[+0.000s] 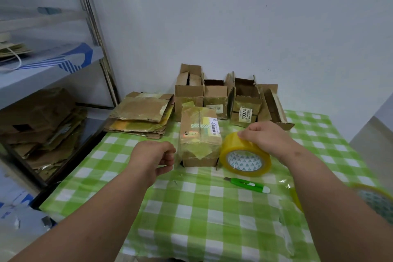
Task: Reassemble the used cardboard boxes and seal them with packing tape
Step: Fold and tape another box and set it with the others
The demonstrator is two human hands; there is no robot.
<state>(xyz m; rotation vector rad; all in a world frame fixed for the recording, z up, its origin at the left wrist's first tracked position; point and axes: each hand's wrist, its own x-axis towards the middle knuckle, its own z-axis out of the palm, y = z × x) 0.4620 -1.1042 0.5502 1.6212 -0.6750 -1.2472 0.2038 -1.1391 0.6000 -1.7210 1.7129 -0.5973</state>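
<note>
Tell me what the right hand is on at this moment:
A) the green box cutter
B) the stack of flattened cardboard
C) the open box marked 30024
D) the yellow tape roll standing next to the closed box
D: the right hand grips the top of the yellow tape roll, which stands on edge beside the closed box; the green box cutter lies untouched on the cloth in front of it.

Green checked tablecloth (pixel 191 215), green utility knife (pixel 247 185), metal shelving (pixel 93 28), pale wall (pixel 234 17)
</note>
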